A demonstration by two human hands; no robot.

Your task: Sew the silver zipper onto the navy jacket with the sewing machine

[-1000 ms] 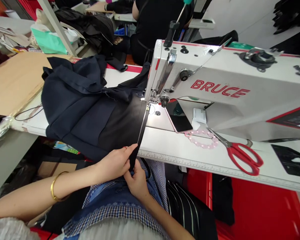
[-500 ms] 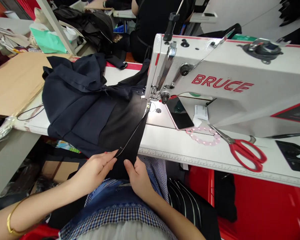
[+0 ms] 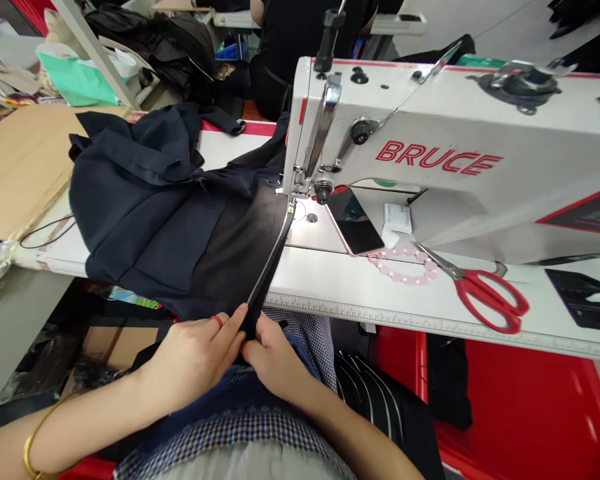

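Dark navy and black fabric [image 3: 145,220] lies over the left of the sewing table, its edge running under the presser foot [image 3: 291,205] of a white sewing machine [image 3: 430,147]. Along that edge a zipper [image 3: 270,261] stretches from the foot toward my body. My left hand [image 3: 205,350], with a red ring, grips the fabric at the zipper's near end, fingers pressed together. Close beside it, my right hand [image 3: 275,353] pinches the fabric's near edge between thumb and fingers. The parts of the cloth under my fingers are hidden.
Right of the needle lie a phone [image 3: 355,221], a pink bead bracelet [image 3: 405,267] and red-handled scissors [image 3: 490,293]. A ruler strip [image 3: 380,317] follows the table's front edge. Below stands a red bin [image 3: 530,407]. Behind the machine a person in black [image 3: 300,47] sits.
My left hand has turned and closed on the fabric beside my right hand. The zipper line is now straighter and the cloth's near edge is gathered between my hands. The view has shifted slightly.
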